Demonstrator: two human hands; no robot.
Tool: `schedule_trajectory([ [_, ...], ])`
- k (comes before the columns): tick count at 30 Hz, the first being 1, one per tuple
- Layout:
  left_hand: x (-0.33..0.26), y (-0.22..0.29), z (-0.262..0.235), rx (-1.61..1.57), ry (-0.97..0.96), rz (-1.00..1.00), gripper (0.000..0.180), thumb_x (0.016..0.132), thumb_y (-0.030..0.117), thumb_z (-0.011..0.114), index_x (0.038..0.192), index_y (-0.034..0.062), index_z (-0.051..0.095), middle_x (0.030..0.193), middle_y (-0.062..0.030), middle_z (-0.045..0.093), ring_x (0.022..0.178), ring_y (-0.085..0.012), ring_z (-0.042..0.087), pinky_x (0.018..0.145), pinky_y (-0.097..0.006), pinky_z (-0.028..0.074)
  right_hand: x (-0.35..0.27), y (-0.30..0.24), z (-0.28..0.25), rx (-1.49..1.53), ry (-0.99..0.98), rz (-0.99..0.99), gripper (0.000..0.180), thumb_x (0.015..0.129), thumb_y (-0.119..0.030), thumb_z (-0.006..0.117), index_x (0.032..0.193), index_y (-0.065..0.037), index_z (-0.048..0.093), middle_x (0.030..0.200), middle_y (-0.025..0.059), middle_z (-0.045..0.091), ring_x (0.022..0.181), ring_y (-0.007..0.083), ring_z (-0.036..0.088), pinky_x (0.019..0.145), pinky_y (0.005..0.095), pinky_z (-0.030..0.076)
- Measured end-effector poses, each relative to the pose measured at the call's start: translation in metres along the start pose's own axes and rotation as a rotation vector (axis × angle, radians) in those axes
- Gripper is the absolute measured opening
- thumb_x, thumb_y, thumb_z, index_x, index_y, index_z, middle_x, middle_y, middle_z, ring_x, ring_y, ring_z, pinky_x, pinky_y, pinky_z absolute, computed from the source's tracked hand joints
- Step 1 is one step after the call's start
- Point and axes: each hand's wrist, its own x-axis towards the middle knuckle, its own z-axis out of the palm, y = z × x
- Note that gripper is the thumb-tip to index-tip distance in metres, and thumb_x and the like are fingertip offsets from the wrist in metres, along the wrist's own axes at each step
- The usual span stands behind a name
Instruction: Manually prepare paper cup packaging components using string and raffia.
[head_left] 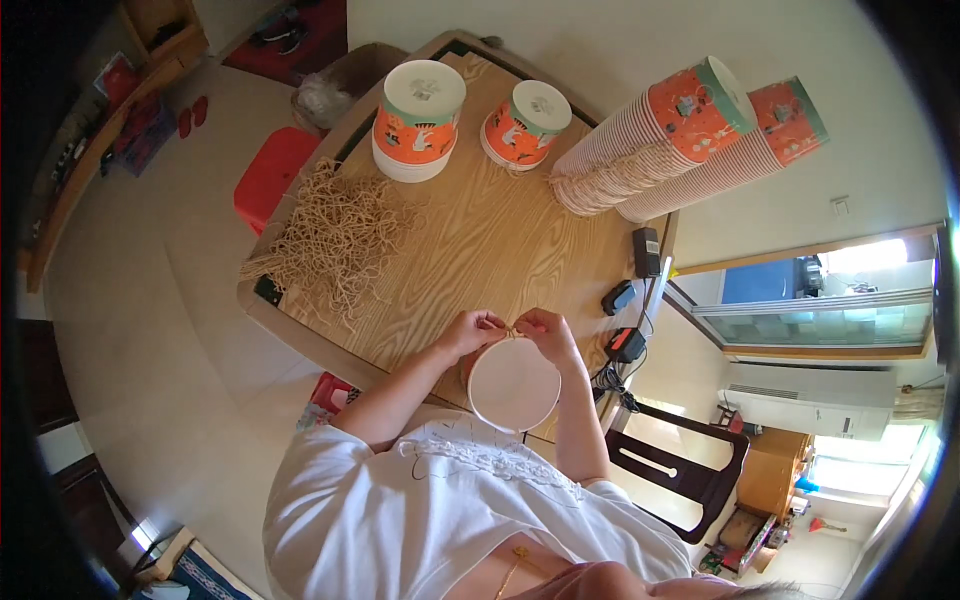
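Note:
Close to my body, a round white paper bucket (514, 384) sits near the table's front edge, its pale circular face toward me. My left hand (476, 332) and my right hand (546, 334) meet at its far rim. Fingertips of both hands are pinched together there on a short bit of tan twine (512, 332), which is mostly hidden by the fingers. Left of my hands, a loose heap of tan twine strands (335, 232) spreads over the table and hangs at its edge.
Orange and green paper buckets (418, 135) stand upside down at the back, beside a smaller stack (524, 130). Two long leaning stacks of buckets (640, 140) lie at the back right, one draped with twine. Black power adapters (646, 252) line the wooden table's (480, 250) right edge.

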Motion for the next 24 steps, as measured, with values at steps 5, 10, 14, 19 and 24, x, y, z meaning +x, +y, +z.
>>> schedule_trajectory([
  [5,-0.002,0.009,-0.001,0.014,-0.014,-0.037,0.012,0.077,0.016,0.062,0.083,0.0058,0.062,0.071,0.0010,0.059,0.061,-0.0060,0.052,0.051,-0.021,0.040,0.000,0.000,0.004,0.082,0.074,-0.070,0.009,0.077,-0.010,0.060,0.082,-0.002,0.063,0.072,0.0044,0.062,0.070,0.0103,0.056,0.063,0.0251,0.045],
  [10,-0.002,0.008,-0.002,0.006,-0.012,-0.049,0.009,0.077,0.016,0.061,0.082,0.0077,0.063,0.069,0.0024,0.059,0.056,-0.0046,0.050,0.047,-0.020,0.038,-0.002,-0.005,0.001,0.042,0.012,-0.182,0.010,0.077,-0.009,0.061,0.084,-0.002,0.062,0.073,0.0041,0.062,0.071,0.0102,0.056,0.063,0.0244,0.045],
  [14,-0.004,0.010,-0.001,0.038,0.027,-0.020,0.009,0.077,0.016,0.061,0.080,0.0082,0.063,0.068,0.0025,0.059,0.055,-0.0044,0.049,0.046,-0.020,0.038,-0.001,-0.002,0.000,0.020,-0.110,-0.058,0.011,0.077,-0.011,0.060,0.083,-0.002,0.061,0.072,0.0042,0.061,0.068,0.0105,0.055,0.062,0.0238,0.044],
  [19,-0.001,0.000,-0.004,0.134,0.051,-0.024,0.012,0.077,0.018,0.062,0.083,0.0079,0.062,0.070,0.0013,0.059,0.056,-0.0055,0.050,0.047,-0.021,0.038,0.002,0.008,0.003,0.151,0.058,-0.015,0.011,0.080,-0.013,0.057,0.081,-0.001,0.058,0.071,0.0038,0.061,0.066,0.0093,0.054,0.060,0.0231,0.044],
  [24,0.001,-0.003,-0.005,-0.001,0.063,-0.092,0.015,0.077,0.020,0.062,0.085,0.0072,0.062,0.071,0.0001,0.059,0.056,-0.0068,0.050,0.048,-0.021,0.040,0.010,0.008,0.001,0.304,0.081,0.014,0.012,0.083,-0.011,0.053,0.080,0.000,0.057,0.071,0.0042,0.059,0.064,0.0098,0.055,0.057,0.0223,0.044],
])
